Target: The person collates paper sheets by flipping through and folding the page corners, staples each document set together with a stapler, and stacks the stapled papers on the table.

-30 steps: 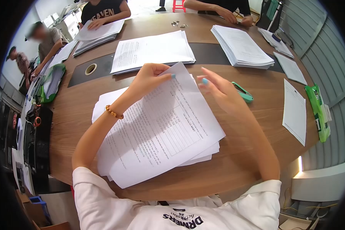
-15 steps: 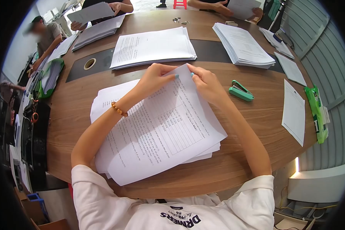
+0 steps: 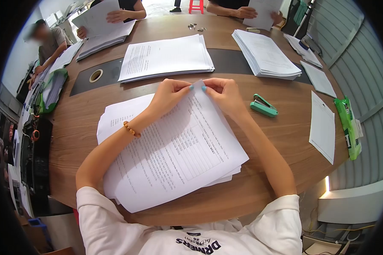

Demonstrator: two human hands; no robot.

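Observation:
Printed sheets of paper (image 3: 178,157) lie turned at an angle over a stack of paper (image 3: 108,121) in front of me. My left hand (image 3: 171,94) pinches the far corner of the sheets between thumb and fingers. On the other side of that same corner, my right hand (image 3: 222,94) is closed in a pinch too. The two thumbs are close together. How many sheets they hold, I cannot tell. To the right of my right hand sits a green stapler (image 3: 264,106), touched by neither hand.
Beyond my hands lie a paper pile (image 3: 168,57) and another pile (image 3: 266,55). A single sheet (image 3: 322,127) and a green packet (image 3: 349,127) are at the right edge. A tape roll (image 3: 95,76) lies left. Several people handle papers around the table.
My right hand has shifted its fingers at the corner, and both thumbs now meet closer there. The view has tilted slightly. The people across have moved their sheets.

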